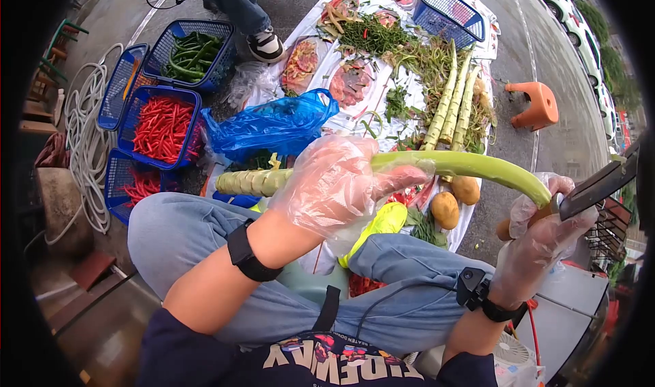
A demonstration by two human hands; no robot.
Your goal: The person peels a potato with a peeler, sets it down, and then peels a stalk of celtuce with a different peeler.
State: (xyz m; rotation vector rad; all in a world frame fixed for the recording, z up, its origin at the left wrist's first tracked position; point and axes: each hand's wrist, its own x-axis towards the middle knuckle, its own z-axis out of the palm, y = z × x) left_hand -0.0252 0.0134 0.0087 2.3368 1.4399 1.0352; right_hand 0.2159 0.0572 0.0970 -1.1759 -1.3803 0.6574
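- The ground sheet point(477, 42) ahead of your knees carries loose greens, long stalks and potatoes point(455, 199).
- Blue baskets point(160, 124) at your left hold red chillies and green peppers; a blue plastic bag point(273, 124) lies beside them.
- The long green stem point(471, 165) crosses above your lap, level.
- Your gloved left hand point(334, 185) has its fingers clamped around the stem's middle.
- Your gloved right hand point(542, 240) grips a knife point(600, 182), blade touching the stem's tip.
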